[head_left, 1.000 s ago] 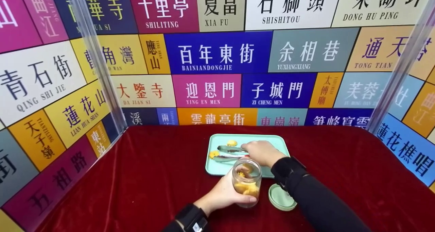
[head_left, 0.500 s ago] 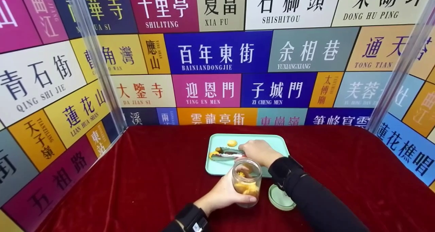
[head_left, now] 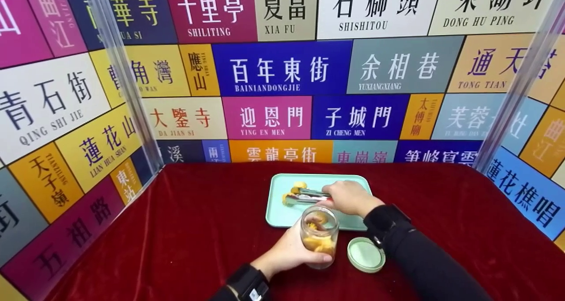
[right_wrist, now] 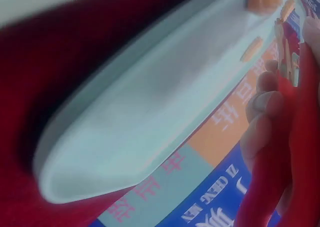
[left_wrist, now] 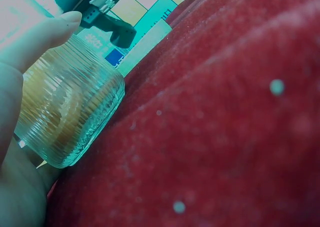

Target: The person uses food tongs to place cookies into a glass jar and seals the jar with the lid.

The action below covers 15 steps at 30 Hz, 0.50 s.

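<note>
My left hand point(head_left: 287, 252) grips a ribbed glass jar point(head_left: 318, 243), upright on the red cloth with its mouth open and yellow pieces inside. In the left wrist view the jar point(left_wrist: 75, 102) shows side-on, thumb across it. Over the tray, my right hand point(head_left: 351, 197) holds metal tongs point(head_left: 311, 193); their red handles point(right_wrist: 305, 137) fill the right of the right wrist view. A yellow piece point(head_left: 288, 199) sits at the tong tips, apparently pinched. Another yellow piece point(head_left: 300, 185) lies just behind the tongs. Exactly what the tips touch is too small to tell.
The mint-green tray point(head_left: 276, 219) lies behind the jar. Right of the jar a round green lid point(head_left: 366, 254) rests on the red cloth point(head_left: 198, 230). Printed panels point(head_left: 282, 69) stand behind and at both sides, with clear posts point(head_left: 507, 80) at the corners.
The tongs have narrowed around the yellow piece and moved right and slightly up, bringing it along. My left hand and the jar stay in place.
</note>
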Tool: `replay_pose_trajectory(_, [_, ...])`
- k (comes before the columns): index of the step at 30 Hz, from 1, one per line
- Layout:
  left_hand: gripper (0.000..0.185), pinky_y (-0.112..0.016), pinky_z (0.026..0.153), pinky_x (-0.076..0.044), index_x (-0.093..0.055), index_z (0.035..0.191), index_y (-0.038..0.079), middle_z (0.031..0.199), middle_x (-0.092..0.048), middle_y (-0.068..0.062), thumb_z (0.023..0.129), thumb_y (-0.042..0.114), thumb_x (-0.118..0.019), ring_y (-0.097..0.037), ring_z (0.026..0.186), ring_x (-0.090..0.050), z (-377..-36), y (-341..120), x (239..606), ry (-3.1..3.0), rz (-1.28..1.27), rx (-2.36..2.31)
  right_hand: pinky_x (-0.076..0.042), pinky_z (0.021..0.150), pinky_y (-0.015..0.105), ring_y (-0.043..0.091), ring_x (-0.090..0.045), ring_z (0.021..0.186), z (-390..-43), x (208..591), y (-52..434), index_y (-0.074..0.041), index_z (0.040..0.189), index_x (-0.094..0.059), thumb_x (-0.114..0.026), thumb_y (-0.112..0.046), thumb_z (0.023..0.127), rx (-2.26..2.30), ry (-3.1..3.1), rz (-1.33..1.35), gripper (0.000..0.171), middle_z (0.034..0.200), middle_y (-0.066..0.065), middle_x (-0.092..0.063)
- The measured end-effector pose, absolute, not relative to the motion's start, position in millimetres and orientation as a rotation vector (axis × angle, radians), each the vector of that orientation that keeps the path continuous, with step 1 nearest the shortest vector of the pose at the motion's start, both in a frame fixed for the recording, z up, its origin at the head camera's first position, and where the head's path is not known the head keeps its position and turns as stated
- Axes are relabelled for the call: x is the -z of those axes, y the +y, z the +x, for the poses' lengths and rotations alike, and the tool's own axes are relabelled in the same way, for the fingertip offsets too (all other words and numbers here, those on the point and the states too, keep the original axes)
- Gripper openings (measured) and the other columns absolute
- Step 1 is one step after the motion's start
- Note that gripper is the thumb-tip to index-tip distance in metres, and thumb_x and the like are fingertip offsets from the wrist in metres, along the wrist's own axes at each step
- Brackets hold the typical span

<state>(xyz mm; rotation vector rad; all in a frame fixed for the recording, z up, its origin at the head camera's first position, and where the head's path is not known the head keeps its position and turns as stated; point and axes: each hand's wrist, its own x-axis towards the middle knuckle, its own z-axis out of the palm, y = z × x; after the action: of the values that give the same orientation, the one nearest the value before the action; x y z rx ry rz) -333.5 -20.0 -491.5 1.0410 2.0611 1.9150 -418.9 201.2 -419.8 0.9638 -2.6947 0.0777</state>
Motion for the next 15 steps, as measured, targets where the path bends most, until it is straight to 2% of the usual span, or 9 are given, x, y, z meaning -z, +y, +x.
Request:
replay_pose_trajectory(4, [0.094, -0.031, 0.112, -0.047, -0.045, 0.155, 0.021, 0.133, -0.069, 0.002, 0.077, 0.015, -0.097, -0.016, 0.123, -0.066, -332.5, -20.6, 491.6, 2.088, 0.997, -1.907, -0.049, 0.061, 0.038, 0.017, -0.054, 0.062, -414.5, 418.7, 215.0, -0.015, 0.084, -0.065, -0.073, -0.049, 0.1, -0.134, -2.687, 0.959, 0.039, 0.066, -0.006, -0.052])
replay_pose_trajectory(7, [0.089, -0.03, 0.111, -0.048, -0.049, 0.15, 0.015, 0.129, -0.07, 0.004, 0.075, 0.015, -0.097, -0.015, 0.121, -0.066, -332.5, -20.6, 492.2, 2.112, 0.979, -1.9, -0.05, 0.064, 0.037, 0.014, -0.055, 0.065, -409.2, 417.2, 224.7, -0.015, 0.091, -0.07, -0.072, -0.051, 0.1, -0.167, -2.708, 0.946, 0.037, 0.072, -0.007, -0.058])
replay_pose_trajectory(12, [0.089, -0.03, 0.109, -0.049, -0.048, 0.149, 0.005, 0.128, -0.07, 0.004, 0.075, 0.016, -0.097, -0.014, 0.12, -0.067, -333.3, -20.9, 493.1, 2.133, 0.976, -1.892, -0.049, 0.063, 0.036, 0.012, -0.054, 0.065, -399.3, 414.0, 240.0, -0.016, 0.094, -0.072, -0.071, -0.054, 0.099, -0.177, -2.763, 0.906, 0.039, 0.076, -0.007, -0.063])
replay_pose_trajectory(15, [0.089, -0.03, 0.109, -0.049, -0.047, 0.149, 0.005, 0.128, -0.069, 0.002, 0.076, 0.016, -0.097, -0.014, 0.12, -0.067, -333.9, -20.6, 493.4, 2.126, 0.976, -1.889, -0.046, 0.061, 0.034, 0.012, -0.051, 0.063, -393.4, 413.3, 249.7, -0.016, 0.095, -0.072, -0.073, -0.053, 0.099, -0.181, -2.792, 0.869, 0.037, 0.075, -0.007, -0.061])
